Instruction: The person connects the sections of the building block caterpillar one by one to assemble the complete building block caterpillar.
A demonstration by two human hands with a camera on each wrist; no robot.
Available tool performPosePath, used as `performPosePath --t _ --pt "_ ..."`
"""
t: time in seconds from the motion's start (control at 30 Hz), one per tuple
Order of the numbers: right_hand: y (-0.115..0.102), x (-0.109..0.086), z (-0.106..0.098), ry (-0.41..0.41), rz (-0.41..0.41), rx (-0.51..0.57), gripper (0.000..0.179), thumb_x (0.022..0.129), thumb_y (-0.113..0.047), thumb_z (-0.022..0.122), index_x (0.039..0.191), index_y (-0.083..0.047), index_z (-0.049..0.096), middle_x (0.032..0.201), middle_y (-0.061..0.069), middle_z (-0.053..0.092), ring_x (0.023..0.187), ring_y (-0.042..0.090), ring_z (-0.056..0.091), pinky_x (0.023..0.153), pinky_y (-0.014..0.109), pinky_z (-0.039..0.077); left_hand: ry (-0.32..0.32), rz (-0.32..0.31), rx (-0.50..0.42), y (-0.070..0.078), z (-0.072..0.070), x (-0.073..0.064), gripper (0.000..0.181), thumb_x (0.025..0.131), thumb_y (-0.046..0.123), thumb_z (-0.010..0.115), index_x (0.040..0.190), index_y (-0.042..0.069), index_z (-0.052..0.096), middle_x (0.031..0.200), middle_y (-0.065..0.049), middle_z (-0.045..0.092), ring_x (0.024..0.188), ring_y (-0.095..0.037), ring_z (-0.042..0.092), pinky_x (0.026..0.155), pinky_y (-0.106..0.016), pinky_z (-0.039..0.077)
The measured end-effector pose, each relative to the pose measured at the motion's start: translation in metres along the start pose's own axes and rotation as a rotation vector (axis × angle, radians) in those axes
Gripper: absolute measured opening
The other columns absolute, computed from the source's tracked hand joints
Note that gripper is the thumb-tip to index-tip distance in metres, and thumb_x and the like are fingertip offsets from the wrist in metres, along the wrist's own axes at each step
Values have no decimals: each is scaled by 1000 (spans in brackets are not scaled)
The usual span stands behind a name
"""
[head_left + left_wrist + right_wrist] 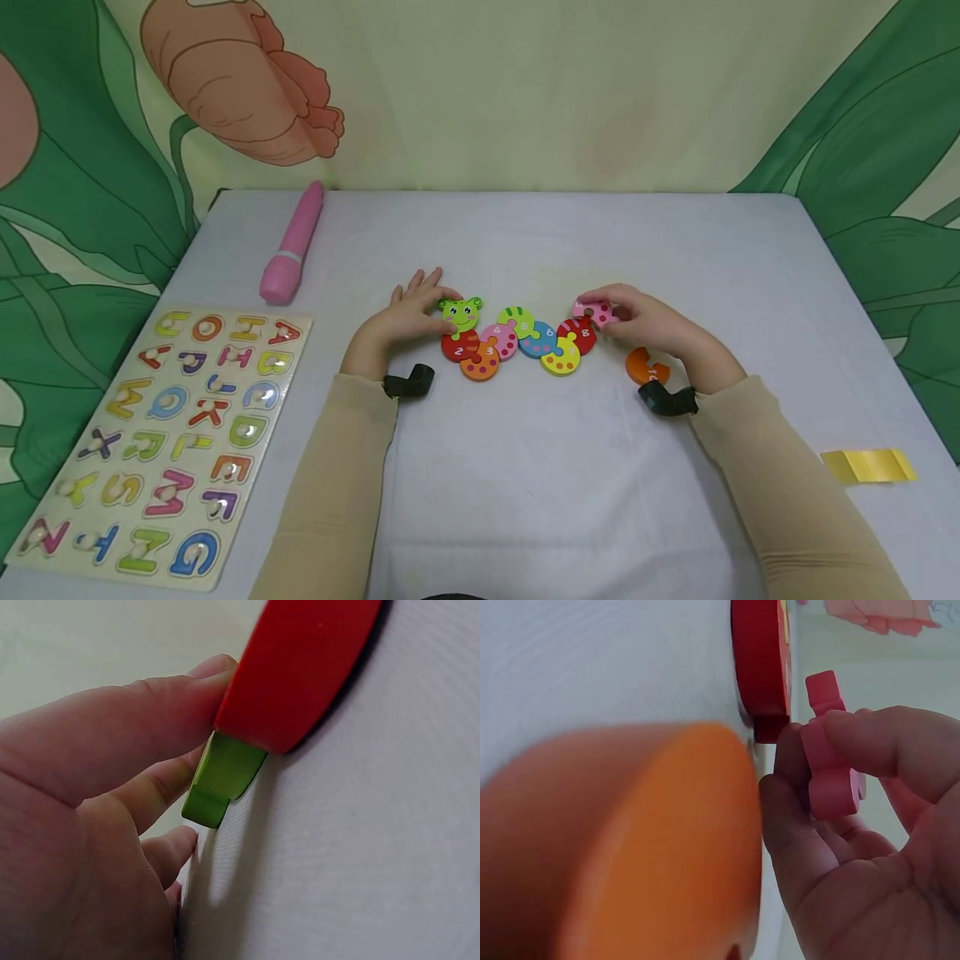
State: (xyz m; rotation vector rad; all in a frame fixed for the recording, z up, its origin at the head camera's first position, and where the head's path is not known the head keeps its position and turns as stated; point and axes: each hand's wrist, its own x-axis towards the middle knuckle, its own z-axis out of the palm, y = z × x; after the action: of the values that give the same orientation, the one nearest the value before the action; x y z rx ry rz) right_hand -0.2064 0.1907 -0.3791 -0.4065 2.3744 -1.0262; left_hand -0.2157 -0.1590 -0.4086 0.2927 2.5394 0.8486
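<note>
A row of joined, numbered caterpillar puzzle pieces [538, 340] zigzags across the middle of the table. At its left end my left hand [405, 321] holds the green smiling head piece [461, 314] between thumb and index finger. The left wrist view shows the thumb against the red piece [300, 675] joined to it; the other fingers spread outward. My right hand [648, 321] pinches a pink dotted puzzle piece [831, 761], raised off the table beside the red number 8 piece [578, 335]. A loose orange piece [645, 365] lies below the right hand.
On the left lies an alphabet peg board [198, 467] with colourful letters. A pink microphone-shaped pen [292, 246] rests behind it. Toward the right edge is a folded yellow strip [870, 466]. A patterned curtain [525, 92] hangs beyond the table.
</note>
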Motion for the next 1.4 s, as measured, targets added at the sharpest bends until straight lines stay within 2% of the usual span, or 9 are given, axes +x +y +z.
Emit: performPosePath --t 0.1,0.27,0.4,0.67,1.0,1.4 --pt "1 1 1 2 16 -17 46 88 -7 52 131 -19 45 137 12 35 118 32 39 91 44 46 3 -1 0 0 0 -1 51 78 33 63 126 24 48 155 -5 0 141 -24 -15 109 -54 -13" --pt "2 1 2 15 59 -52 52 87 -13 56 136 -20 39 138 13 36 107 32 47 80 36 51 3 -5 -1 1 0 -1 51 78 33 63 126 24 48 155 -5 0 141 -24 -14 109 -55 -13" --pt "3 1 3 31 81 -74 53 87 -18 58 136 -19 38 134 14 40 107 32 49 79 35 52 2 -6 -8 0 0 -2 51 78 32 63 126 24 48 155 -4 0 141 -24 -15 109 -54 -13" --pt "3 0 4 47 62 -78 50 86 -20 60 133 -17 43 115 12 47 91 26 45 66 27 46 2 -9 -12 0 0 -1 49 79 33 62 125 25 48 155 -4 0 140 -23 -15 109 -53 -13" --pt "9 0 4 57 66 -28 43 86 -22 60 128 -20 48 106 10 48 88 25 44 65 25 46 3 -7 3 0 0 0 51 79 33 62 126 24 48 155 -4 -1 140 -23 -15 109 -54 -14" --pt "8 1 7 77 43 -71 43 85 -18 61 126 -16 49 99 10 46 86 24 41 62 25 43 6 -1 8 1 0 -1 50 79 33 62 126 24 48 155 -5 0 140 -24 -15 109 -54 -14"
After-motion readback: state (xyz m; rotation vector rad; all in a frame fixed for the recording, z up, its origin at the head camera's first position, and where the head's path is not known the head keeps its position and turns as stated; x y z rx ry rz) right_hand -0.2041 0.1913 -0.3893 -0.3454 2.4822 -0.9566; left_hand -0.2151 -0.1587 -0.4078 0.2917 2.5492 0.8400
